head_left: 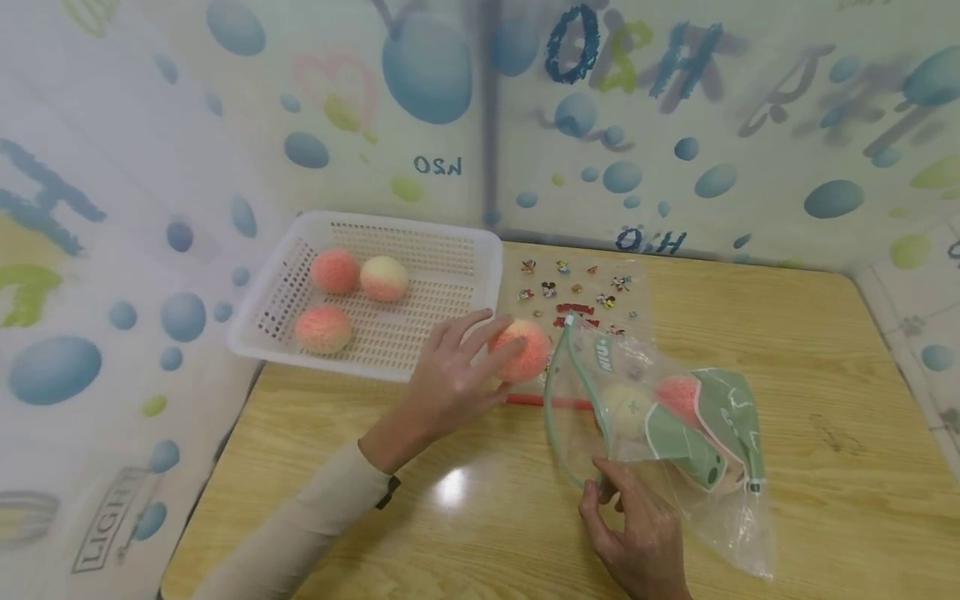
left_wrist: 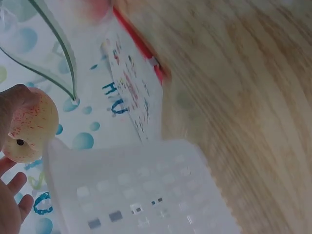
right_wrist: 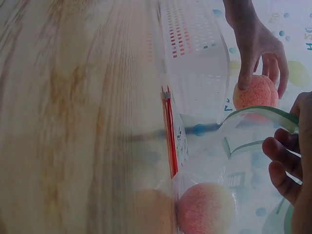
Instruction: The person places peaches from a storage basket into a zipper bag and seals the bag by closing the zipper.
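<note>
A pink and cream peach [head_left: 522, 351] is gripped by the fingertips of my left hand [head_left: 457, 375], just right of the white basket. In the left wrist view the peach [left_wrist: 35, 124] shows a dark dimple at its end. My right hand [head_left: 637, 525] pinches the green-edged mouth of a clear zip bag [head_left: 577, 417], which stands spread apart. Inside the bag lie a pale peach [head_left: 626, 408] and a pink one [head_left: 678, 398], partly covered by its green print. From the right wrist view, the held peach [right_wrist: 257, 95] is close over the bag's opening.
A white perforated basket [head_left: 450, 350] with three peaches [head_left: 335, 272] stands at the left on the wooden table [head_left: 825, 375]. Under the held peach and the bag lies a clear pouch [head_left: 577, 283] with cartoon prints and a red zip edge. Patterned walls rise behind and at both sides.
</note>
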A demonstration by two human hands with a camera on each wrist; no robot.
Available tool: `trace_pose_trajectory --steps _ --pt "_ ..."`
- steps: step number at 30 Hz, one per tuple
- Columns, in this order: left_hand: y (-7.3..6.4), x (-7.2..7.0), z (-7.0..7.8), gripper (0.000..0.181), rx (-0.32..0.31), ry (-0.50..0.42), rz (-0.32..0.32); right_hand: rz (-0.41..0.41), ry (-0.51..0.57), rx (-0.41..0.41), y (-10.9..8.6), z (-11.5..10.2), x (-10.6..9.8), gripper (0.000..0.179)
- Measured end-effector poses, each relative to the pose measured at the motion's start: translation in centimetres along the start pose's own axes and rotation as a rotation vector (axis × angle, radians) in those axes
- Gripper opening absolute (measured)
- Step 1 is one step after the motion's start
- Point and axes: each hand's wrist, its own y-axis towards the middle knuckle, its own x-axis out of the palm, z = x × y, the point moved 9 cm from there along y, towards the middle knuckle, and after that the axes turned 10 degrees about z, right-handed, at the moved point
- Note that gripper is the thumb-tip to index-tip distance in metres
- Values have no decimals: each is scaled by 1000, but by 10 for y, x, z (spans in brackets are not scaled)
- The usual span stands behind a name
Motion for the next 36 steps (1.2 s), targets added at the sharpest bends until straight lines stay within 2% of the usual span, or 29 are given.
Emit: trace_pose_trajectory --steps 13,20,28,32,36 --pt "-4 17 30 44 35 -93 -51 37 34 -21 2 -1 -1 35" --pt "-9 26 41 38 51 -111 -93 23 33 -9 2 0 1 35" --pt "-12 36 52 40 82 -109 -149 14 26 2 1 2 1 35" --pt "-14 41 58 36 125 -113 -157 11 22 8 1 2 1 36" --pt "-16 42 63 32 179 -129 -134 30 56 -2 1 1 1 35"
